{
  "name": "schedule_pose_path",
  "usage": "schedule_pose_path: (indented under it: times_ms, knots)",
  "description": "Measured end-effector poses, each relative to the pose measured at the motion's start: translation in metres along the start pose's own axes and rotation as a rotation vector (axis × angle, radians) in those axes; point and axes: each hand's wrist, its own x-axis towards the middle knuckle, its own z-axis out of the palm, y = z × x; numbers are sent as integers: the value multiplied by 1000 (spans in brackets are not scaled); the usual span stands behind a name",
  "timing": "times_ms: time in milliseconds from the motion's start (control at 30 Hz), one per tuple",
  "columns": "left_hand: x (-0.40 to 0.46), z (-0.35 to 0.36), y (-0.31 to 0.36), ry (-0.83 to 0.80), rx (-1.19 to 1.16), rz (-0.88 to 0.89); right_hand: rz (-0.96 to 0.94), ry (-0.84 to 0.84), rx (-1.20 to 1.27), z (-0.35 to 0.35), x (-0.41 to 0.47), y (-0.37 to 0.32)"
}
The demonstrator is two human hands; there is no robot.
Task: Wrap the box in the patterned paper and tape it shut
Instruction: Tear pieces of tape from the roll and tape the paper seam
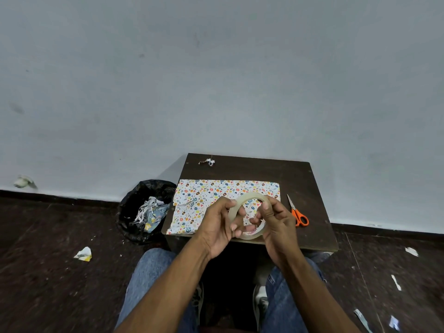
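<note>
A roll of clear tape (249,197) is held upright above the near edge of the small dark table (300,174). My left hand (219,227) grips its left side, fingers curled through the ring. My right hand (276,224) grips the right side, thumb on the outer rim. Beneath the hands lies the patterned paper (204,195), white with coloured eggs and hearts, spread over the table's left and middle. The box is not visible; whether it sits under the paper cannot be told.
Orange-handled scissors (298,212) lie on the table right of the paper. A paper scrap (208,162) sits at the table's back edge. A black bin bag (144,210) with paper waste stands left of the table. Scraps litter the dark floor (48,272); my knees are below.
</note>
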Motion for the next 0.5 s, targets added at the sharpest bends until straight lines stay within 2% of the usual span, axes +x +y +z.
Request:
schedule_pose_path:
  times_ms: [200, 333, 500]
  knots:
    - [2, -2, -9, 50, 33, 44, 25, 8, -16, 0, 0, 5]
    - [3, -1, -12, 71, 10, 58, 42, 75, 8, 2, 0, 4]
    - [0, 0, -14, 21, -69, 33, 65, 155, 37, 2, 2, 6]
